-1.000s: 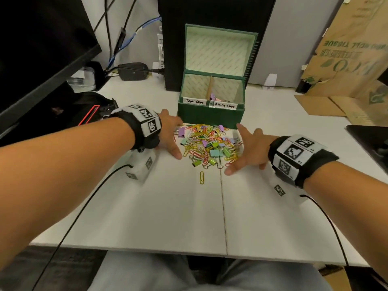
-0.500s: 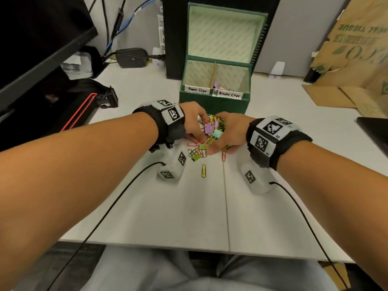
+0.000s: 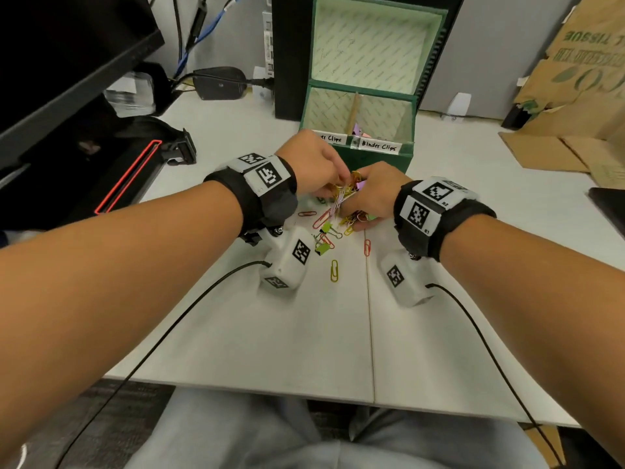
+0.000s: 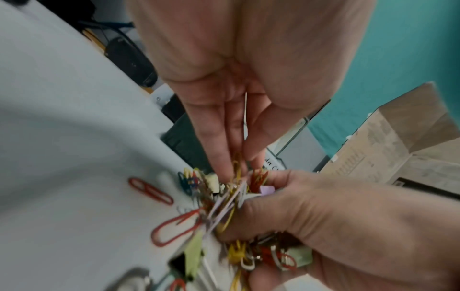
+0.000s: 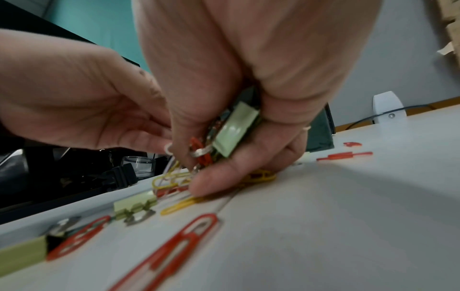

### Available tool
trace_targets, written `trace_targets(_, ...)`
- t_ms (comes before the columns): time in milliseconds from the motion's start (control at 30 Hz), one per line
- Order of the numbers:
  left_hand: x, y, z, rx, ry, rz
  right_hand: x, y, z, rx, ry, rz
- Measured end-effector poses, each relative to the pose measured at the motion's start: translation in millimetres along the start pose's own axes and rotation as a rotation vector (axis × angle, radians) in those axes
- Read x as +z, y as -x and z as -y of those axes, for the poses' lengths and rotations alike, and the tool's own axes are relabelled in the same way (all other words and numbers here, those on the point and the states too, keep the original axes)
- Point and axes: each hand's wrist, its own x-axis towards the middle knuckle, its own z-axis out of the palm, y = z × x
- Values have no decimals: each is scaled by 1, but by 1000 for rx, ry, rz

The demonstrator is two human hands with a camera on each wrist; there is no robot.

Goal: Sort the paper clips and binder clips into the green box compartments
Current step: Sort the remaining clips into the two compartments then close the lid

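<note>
Head view shows the green box open behind the hands, its front labels marking separate compartments. Right hand curls around a mixed bundle of clips, while left hand pinches paper clips at its top. Withdraw one type only, slowly, so tangled binder clips stay behind; loose paper clips lie on the table.
</note>
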Motion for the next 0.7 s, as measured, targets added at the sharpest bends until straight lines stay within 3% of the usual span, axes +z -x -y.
trace_targets(267,-11,14,11,1,191,-123,-1,-1,1,-19,72,-46)
trace_targets(433,-4,12,19,-42,341,-153,-15,8,-6,-17,-47,-15)
trace_targets(567,9,7,13,-98,517,-130,-33,19,1,-54,-88,-17)
trace_targets(700,26,4,7,-185,795,11,-44,33,18,-121,-72,15)
